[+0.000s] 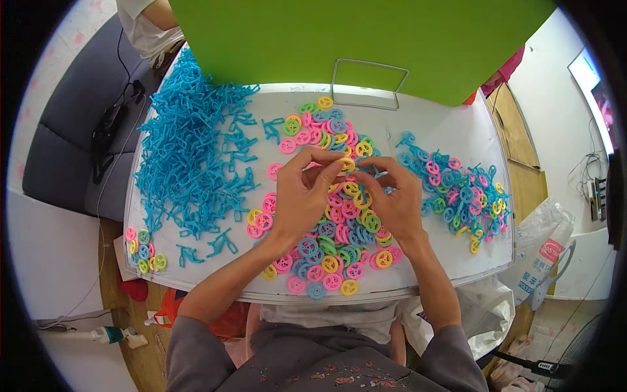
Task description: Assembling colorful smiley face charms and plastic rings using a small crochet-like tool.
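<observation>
Above a heap of small spoked plastic wheels (326, 247) in pink, yellow, green and blue, my two hands meet. Pinched between the fingertips of my left hand (299, 199) is a yellow wheel (347, 165). My right hand (401, 208) is closed on a small blue plastic frame (371, 172), mostly covered by the fingers, close beside the yellow wheel. Whether the two parts touch is too small to tell. A large pile of similar blue plastic frames (186, 137) lies to the left. On the right is a pile of blue frames with coloured wheels on them (465, 196).
A green panel (366, 36) rises behind the white table (434, 277), with a bent wire frame (369, 61) against it. Several wheels (144, 249) sit at the table's left corner. Another person's arm (160, 14) shows at far left. Plastic bags (480, 310) hang near the right edge.
</observation>
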A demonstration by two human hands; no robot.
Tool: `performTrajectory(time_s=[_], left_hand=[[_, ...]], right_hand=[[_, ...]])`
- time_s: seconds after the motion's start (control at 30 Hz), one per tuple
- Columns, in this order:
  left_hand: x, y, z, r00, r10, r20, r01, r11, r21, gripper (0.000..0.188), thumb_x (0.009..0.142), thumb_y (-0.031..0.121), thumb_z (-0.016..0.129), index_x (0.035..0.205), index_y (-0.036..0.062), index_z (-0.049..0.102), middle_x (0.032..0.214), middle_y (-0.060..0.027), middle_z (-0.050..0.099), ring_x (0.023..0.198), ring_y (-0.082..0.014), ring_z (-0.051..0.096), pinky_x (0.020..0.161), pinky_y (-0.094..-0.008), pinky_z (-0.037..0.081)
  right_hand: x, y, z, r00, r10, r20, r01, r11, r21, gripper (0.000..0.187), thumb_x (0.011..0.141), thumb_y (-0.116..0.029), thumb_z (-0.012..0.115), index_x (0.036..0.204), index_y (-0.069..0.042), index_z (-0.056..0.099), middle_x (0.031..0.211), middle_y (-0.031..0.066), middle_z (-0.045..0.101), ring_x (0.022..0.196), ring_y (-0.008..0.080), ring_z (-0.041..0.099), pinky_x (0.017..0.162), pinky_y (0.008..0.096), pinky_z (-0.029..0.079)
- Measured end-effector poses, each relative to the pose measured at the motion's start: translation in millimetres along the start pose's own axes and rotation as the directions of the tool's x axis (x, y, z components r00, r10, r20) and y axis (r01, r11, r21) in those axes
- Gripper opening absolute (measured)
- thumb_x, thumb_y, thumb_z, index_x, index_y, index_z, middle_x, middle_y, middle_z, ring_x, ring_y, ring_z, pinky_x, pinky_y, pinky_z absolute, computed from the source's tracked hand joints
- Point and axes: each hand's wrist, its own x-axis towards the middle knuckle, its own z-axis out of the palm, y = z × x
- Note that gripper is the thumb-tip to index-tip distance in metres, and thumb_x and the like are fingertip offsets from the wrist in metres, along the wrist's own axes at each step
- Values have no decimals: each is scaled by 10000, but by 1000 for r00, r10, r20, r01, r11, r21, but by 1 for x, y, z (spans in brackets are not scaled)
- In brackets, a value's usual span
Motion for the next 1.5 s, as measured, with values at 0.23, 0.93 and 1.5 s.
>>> performTrajectory(time_s=[0.23,0.93,1.5], left_hand=[[-2,-2,2,1000,-25,-14,26,998,52,152,912,45,577,1038,-32,612,935,-95,667,854,-122,643,739,-235,530],[-13,-24,3,998,57,-8,-55,992,115,153,904,27,586,1035,-42,625,969,-99,655,873,-140,639,753,-254,544],[-16,6,0,993,-115,4,115,993,-6,68,892,56,605,914,-8,604,858,-36,635,773,-58,571,641,-190,425]], right_hand=[[1,6,1,982,-183,-42,177,978,-109,231,745,-29,743,969,-51,691,822,56,639,683,151,652,544,258,493],[-2,10,3,995,-68,-75,64,996,-56,122,672,-49,794,766,-35,719,731,65,634,681,148,603,616,272,454],[-7,6,12,930,-285,-232,279,959,-58,213,633,22,775,828,-37,714,833,79,649,807,177,629,713,282,496]])
